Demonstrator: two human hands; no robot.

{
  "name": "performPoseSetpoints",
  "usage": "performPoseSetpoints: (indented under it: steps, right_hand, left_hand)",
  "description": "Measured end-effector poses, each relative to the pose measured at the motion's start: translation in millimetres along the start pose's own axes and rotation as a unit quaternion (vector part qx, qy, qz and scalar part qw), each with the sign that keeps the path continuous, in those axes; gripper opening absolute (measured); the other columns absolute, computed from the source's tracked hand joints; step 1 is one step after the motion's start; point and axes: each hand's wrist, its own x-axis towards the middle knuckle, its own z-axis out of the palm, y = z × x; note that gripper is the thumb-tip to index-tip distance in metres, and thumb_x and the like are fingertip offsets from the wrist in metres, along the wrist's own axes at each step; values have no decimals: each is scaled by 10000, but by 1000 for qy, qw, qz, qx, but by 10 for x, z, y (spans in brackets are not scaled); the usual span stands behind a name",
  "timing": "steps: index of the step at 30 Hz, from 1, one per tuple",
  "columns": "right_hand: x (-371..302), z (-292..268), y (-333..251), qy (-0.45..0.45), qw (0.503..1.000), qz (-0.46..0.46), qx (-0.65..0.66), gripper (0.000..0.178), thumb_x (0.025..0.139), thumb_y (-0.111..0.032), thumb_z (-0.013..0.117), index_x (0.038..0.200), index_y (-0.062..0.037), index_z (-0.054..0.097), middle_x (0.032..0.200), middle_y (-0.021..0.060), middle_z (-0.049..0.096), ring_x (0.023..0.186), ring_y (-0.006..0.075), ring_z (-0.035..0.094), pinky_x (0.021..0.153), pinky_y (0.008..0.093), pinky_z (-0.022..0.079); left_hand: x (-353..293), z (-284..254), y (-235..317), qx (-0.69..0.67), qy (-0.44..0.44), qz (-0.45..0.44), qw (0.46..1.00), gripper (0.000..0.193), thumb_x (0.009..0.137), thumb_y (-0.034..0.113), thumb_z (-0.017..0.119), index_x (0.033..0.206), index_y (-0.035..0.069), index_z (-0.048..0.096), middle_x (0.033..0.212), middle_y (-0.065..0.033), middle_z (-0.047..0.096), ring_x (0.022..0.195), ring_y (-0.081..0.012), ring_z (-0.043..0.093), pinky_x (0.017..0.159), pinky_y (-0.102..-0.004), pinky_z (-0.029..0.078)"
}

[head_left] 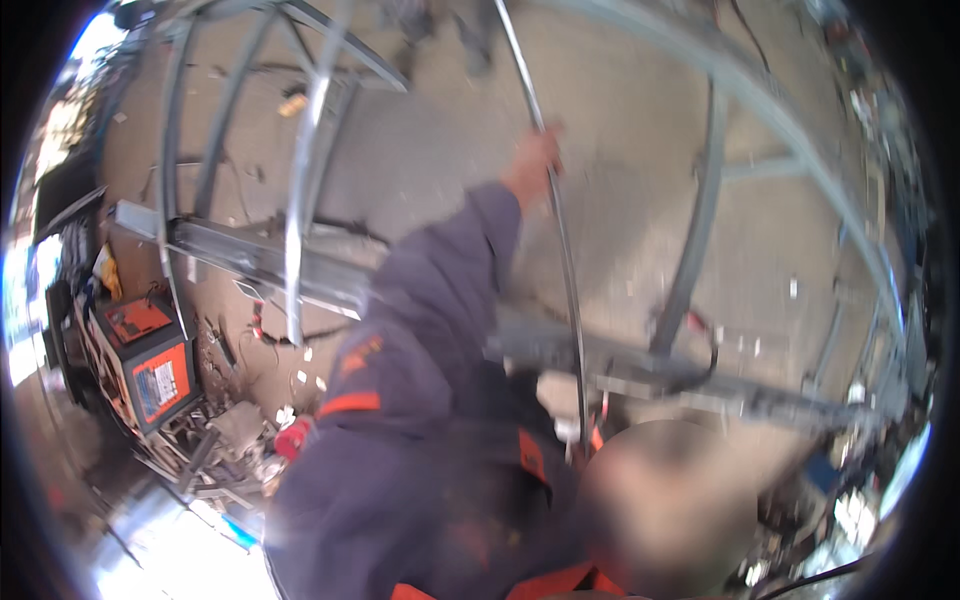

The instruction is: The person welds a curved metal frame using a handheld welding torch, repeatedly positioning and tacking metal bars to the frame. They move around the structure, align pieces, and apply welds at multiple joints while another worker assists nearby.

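Observation:
My left arm, in a dark grey-blue sleeve with an orange stripe, stretches forward over the floor. At its end my left hand (537,165) is closed round a long, thin metal rod (566,245). The rod runs from the top edge of the view down past my body, where its lower end goes out of sight beside my jacket. To the right of my chest a large smeared patch covers the place where my right arm comes in. My right hand's fingers cannot be made out there, nor whether they touch the rod.
Grey steel frames stand on both sides, with bent-looking uprights (697,230) and a low beam (270,262) across the left. An orange and black box-shaped machine (150,355) stands at far left, scrap beside it. Cables lie on the floor. Another person's legs (475,40) show at the top.

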Motion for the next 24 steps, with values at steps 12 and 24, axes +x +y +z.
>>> performPoseSetpoints:
  steps: [12, 24]
  right_hand:
    - [282, -526, -503, -42, 873, 333, 353, 357, 1050, -365, 599, 1121, -17, 632, 933, 221, 697, 892, 338, 706, 790, 441, 517]
    - [102, -223, -368, -100, 864, 365, 331, 349, 1023, -366, 590, 1198, -65, 609, 1021, 240, 710, 970, 412, 717, 820, 480, 535]
  left_hand:
    - [482, -206, -199, -57, 56, -62, 995, 253, 950, 277, 751, 897, 164, 531, 582, 13, 379, 452, -151, 400, 426, -336, 401]
    - [388, -199, -110, -25, 64, -62, 996, 270, 963, 290, 720, 851, 168, 508, 578, 15, 377, 454, -142, 387, 426, -333, 410]
